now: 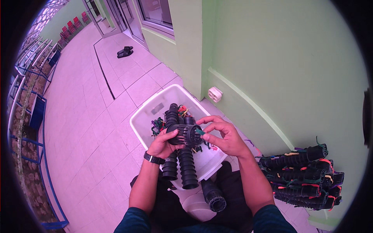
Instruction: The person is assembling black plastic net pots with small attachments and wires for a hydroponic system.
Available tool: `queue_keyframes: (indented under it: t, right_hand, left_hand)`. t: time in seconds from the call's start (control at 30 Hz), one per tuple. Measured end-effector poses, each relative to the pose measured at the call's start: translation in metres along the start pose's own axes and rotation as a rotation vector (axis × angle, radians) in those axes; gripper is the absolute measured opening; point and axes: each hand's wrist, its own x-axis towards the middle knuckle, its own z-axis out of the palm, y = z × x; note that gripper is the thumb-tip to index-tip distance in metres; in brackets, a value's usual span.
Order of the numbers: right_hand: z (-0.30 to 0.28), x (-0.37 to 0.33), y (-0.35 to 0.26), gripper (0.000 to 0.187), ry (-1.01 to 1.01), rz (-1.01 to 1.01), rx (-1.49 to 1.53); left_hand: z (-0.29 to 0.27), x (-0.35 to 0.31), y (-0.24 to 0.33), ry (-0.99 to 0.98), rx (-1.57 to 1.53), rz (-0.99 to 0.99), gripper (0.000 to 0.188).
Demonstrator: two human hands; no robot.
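Note:
My left hand (pixel 160 146) is wrapped round a black slotted plastic net cup (pixel 184 134), held sideways above a white plastic bin (pixel 136 123). At the cup's right end, my right hand (pixel 227 139) pinches a small green strip (pixel 199 132) between thumb and fingers. Under the cup, ribbed stacks of black cups (pixel 187 171) lie across the bin and stick out over its near rim. Red, yellow and green strips (pixel 182 110) lie in the bin near the far end of a stack. Whether the green strip passes through the slots I cannot tell.
Another black ribbed stack (pixel 213 197) rests by my legs. To the right, a pile of black stacks with coloured strips (pixel 297 178) lies against the green wall (pixel 279 70). Black sandals (pixel 124 52) lie on the tiled floor ahead. Blue metal railings (pixel 39 112) run along the left.

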Motion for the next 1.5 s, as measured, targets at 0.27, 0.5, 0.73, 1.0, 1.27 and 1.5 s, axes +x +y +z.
queue_keyframes:
  t: [0.27,0.5,0.73,1.0,1.27,1.5]
  right_hand:
    - [0.002,-0.003,0.011,0.020,0.096,0.130,0.440]
    - [0.009,-0.002,0.000,0.018,0.098,0.168,0.642]
    - [0.006,-0.002,0.005,0.018,0.120,0.277,0.226]
    - [0.027,-0.002,0.004,0.010,0.181,0.183,-0.139]
    - [0.046,-0.001,0.011,0.013,0.244,0.041,-0.526]
    - [0.047,-0.002,0.023,0.015,0.107,0.249,0.164]
  left_hand:
    - [0.008,0.002,-0.002,0.026,0.068,-0.070,0.027]
    - [0.009,0.001,-0.004,0.074,0.126,-0.065,0.026]
    - [0.003,0.000,0.001,0.039,0.036,0.035,0.027]
    - [0.009,-0.002,0.002,-0.008,0.021,0.140,0.029]
    - [0.000,0.001,0.000,-0.038,0.087,0.174,0.036]
    - [0.002,0.002,0.000,-0.012,0.171,0.210,0.036]
